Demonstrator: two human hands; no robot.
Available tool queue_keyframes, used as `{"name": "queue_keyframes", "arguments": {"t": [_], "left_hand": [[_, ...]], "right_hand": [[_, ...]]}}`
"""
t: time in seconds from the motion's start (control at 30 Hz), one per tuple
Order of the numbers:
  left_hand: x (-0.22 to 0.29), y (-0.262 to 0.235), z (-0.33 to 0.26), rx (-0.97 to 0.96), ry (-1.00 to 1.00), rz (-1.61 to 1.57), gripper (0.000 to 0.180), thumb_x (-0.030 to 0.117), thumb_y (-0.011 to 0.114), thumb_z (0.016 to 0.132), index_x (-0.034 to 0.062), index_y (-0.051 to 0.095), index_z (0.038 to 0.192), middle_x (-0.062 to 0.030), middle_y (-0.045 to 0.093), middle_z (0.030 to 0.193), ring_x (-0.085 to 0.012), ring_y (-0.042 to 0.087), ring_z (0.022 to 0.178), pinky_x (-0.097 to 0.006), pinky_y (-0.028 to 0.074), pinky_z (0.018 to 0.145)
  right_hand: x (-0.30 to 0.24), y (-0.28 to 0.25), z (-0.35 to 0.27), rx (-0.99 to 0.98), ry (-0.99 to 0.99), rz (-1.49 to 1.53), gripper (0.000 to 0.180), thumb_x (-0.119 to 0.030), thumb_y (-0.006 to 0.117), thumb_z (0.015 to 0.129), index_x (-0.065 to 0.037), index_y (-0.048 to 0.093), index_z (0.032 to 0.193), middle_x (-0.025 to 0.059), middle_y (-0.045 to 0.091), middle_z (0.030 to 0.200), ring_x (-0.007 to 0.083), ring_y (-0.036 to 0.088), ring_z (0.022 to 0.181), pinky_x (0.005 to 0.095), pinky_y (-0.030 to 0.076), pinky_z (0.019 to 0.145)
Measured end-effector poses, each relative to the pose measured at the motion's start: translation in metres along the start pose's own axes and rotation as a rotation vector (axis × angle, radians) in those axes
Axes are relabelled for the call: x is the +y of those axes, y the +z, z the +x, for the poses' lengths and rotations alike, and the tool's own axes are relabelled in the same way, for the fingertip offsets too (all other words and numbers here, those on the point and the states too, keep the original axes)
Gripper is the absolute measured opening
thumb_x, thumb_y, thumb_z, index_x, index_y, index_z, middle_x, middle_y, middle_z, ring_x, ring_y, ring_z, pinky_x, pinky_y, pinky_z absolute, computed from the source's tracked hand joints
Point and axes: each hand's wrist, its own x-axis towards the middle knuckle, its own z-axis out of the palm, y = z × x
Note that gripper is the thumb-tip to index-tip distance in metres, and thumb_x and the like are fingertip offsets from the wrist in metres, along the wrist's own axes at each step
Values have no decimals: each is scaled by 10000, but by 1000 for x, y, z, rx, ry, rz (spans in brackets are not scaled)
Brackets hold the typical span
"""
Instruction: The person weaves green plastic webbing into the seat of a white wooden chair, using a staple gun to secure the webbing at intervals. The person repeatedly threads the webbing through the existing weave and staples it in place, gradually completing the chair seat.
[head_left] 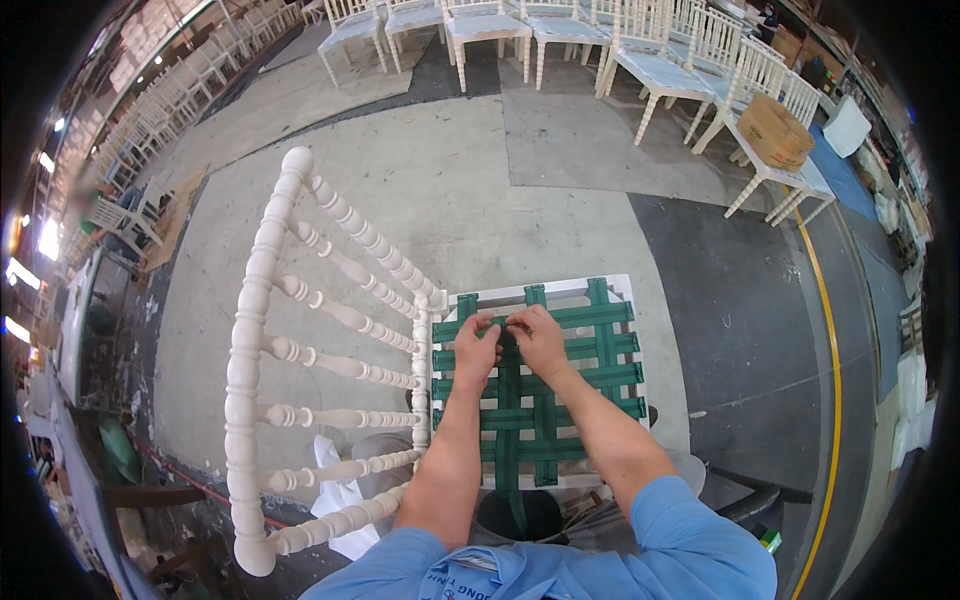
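Note:
In front of me is a white chair frame with a turned-spindle backrest to its left. Green webbing straps cross over and under each other across the seat. My left hand and my right hand meet near the far side of the seat, fingers pinched on a green webbing strap. That strap runs back toward me through the weave, and its loose tail hangs over the near seat edge. The fingertips partly hide the strap's far end.
Rows of white chairs stand at the back. A cardboard box sits on a chair at the far right. A dark bucket is below the near seat edge. Another person works among chairs at the far left.

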Motion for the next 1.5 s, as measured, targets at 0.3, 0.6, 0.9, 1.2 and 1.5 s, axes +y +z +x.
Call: {"name": "queue_keyframes", "arguments": {"t": [0.3,0.6,0.9,1.2,1.5], "left_hand": [[-15,-1,17,216,442,613,250,114,711,889,45,695,1128,-140,673,1117,-313,651,980,-404,530,858],[-27,24,23,183,487,910,367,162,588,971,111,640,1331,-70,584,1448,-434,411,1404,-596,235,1204],[-32,36,28,137,466,1110,510,265,526,1026,179,500,1527,-6,438,1611,-447,237,1533,-626,114,1244],[-34,25,24,152,399,1166,526,331,495,1036,174,482,1538,17,402,1629,-428,230,1538,-606,112,1253],[-20,43,18,113,374,1190,534,342,426,1058,179,435,1566,26,356,1654,-396,193,1556,-578,66,1270]], "right_hand": [[21,14,31,-79,75,-118,84,-110,701,894,-45,718,946,131,645,922,327,656,891,423,528,774],[50,41,84,-92,313,-466,127,-231,691,915,-124,750,952,121,648,1062,337,668,1000,466,533,853],[46,35,87,-92,325,-460,194,-230,677,916,-127,733,1070,125,669,1015,327,679,970,454,540,855],[41,-148,-44,375,523,79,240,-229,608,1035,-53,705,1167,-2,635,815,86,569,659,261,466,579],[-26,-395,-454,666,1054,-890,264,-210,663,912,16,700,1043,205,724,946,375,701,910,435,529,824]]}}
